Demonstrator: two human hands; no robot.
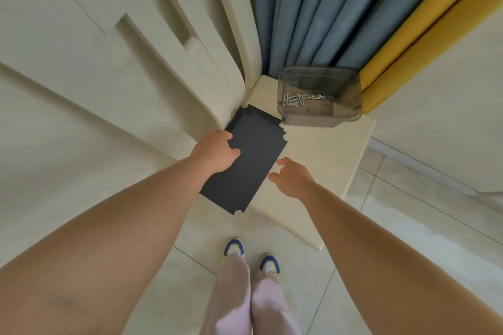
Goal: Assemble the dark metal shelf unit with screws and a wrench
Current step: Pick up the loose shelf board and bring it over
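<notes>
Seen from above, a person stands at a cream tabletop [326, 179] set in a room corner, both bare arms reaching forward. A dark metal shelf panel [253, 160] lies flat on the tabletop's left part, a rectangle with small scalloped notches at its corners, one far corner tucked against a cream cabinet [109, 62]. The left hand [216, 151] grasps the panel's left long edge, thumb on top and fingers curled at the edge. The right hand [292, 178] hangs open just beside the panel's right long edge, fingers spread, holding nothing; whether a fingertip touches the edge cannot be told. At the far side of the tabletop sits a smoky translucent plastic box [321, 114], apart from the panel, with a small heap of silver screws [299, 99] on its bottom. Behind the box hang blue curtains [313, 8] beside a yellow band. Below, on pale floor tiles [408, 226], two blue-and-white shoes [234, 247] and light trouser legs show.
</notes>
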